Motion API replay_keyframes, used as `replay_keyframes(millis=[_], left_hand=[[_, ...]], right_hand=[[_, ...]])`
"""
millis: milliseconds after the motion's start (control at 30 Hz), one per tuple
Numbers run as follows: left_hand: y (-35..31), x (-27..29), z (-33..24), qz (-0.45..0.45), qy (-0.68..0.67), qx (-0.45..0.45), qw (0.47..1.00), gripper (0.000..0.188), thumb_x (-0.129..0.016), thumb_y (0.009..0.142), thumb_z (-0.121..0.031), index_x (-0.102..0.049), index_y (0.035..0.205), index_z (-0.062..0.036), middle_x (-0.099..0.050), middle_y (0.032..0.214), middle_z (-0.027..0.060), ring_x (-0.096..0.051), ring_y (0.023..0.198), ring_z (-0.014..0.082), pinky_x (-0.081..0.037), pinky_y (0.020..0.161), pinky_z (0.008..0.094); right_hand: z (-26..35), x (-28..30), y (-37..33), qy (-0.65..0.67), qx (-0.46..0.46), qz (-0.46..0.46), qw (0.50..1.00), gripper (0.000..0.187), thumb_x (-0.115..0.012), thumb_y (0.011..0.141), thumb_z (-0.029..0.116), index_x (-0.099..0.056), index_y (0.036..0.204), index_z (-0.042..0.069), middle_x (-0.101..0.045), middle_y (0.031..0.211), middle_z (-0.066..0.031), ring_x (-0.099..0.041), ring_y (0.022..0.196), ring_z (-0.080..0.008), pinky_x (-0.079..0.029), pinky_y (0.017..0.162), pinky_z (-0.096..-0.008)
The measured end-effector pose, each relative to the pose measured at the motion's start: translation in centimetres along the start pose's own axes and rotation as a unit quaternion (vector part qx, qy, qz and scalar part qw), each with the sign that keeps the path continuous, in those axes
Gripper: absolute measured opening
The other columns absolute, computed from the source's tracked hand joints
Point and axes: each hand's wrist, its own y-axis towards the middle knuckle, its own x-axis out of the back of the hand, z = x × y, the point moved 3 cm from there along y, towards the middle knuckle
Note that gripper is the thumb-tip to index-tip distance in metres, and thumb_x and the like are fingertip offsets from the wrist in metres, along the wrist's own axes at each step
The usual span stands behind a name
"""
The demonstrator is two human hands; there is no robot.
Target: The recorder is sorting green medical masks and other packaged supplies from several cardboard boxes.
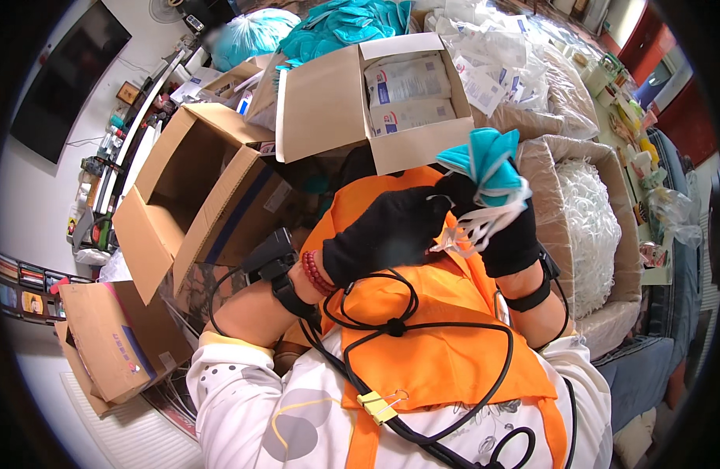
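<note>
Black cables (391, 328) are being seen looping low in the frame over an orange cloth (438, 359), and one yellow binder clip (379, 406) is being carried at the cloth's lower edge. Just above, at centre, two black-gloved hands are being held up together. The left hand (383, 234) is being curled toward the white ear loops (477, 227), though whether its fingers are pinching them cannot be told. The right hand (508, 234) is being kept clamped around a bunch of teal face masks (485, 160), which is being raised at centre right; the number in the bunch cannot be counted.

Judging from this, one bunch is being gathered, while much stock is being left unhandled. Right of the hands, one large bin (548, 156) of white loops is being kept. Farther up, one open carton (407, 102) is being filled with flat white packets, two being visible. At upper centre a heap of teal masks (344, 27) is being stored, and at left three further cardboard boxes (196, 203) are being left open.
</note>
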Motion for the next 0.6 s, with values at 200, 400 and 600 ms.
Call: replay_keyframes(millis=[200, 400, 600], left_hand=[[-1.9, 1.4, -3.1, 0.215, -0.076, 0.211, 0.95, 0.015, -0.063, 0.087, -0.013, -0.061, 0.097, -0.0017, -0.06, 0.08, 0.0076, -0.061, 0.061, 0.0175, -0.047, 0.053, 0.0286], [-4.4, 1.4, -8.2, 0.229, 0.041, -0.039, 0.972, 0.015, -0.061, 0.089, -0.017, -0.061, 0.094, -0.0024, -0.057, 0.083, 0.0103, -0.057, 0.063, 0.0256, -0.045, 0.053, 0.0364], [-6.5, 2.5, -9.2, 0.255, 0.039, -0.001, 0.966, 0.017, -0.063, 0.088, -0.018, -0.063, 0.098, -0.0045, -0.057, 0.083, 0.0082, -0.059, 0.07, 0.0236, -0.047, 0.061, 0.0385]], right_hand=[[10.6, -10.1, -5.2, -0.154, 0.108, 0.06, 0.98, 0.041, -0.067, 0.088, 0.02, -0.053, 0.123, 0.002, -0.062, 0.108, -0.0071, -0.062, 0.097, -0.0176, -0.049, 0.09, -0.0325], [14.2, -9.7, -9.2, -0.146, -0.188, 0.142, 0.961, 0.033, -0.064, 0.09, 0.017, -0.057, 0.116, -0.002, -0.065, 0.105, -0.0127, -0.062, 0.096, -0.0207, -0.048, 0.089, -0.0347], [13.9, -8.8, -9.6, 0.001, -0.23, 0.341, 0.912, 0.028, -0.068, 0.086, 0.018, -0.065, 0.103, -0.004, -0.068, 0.102, -0.0148, -0.064, 0.093, -0.0239, -0.049, 0.085, -0.0383]])
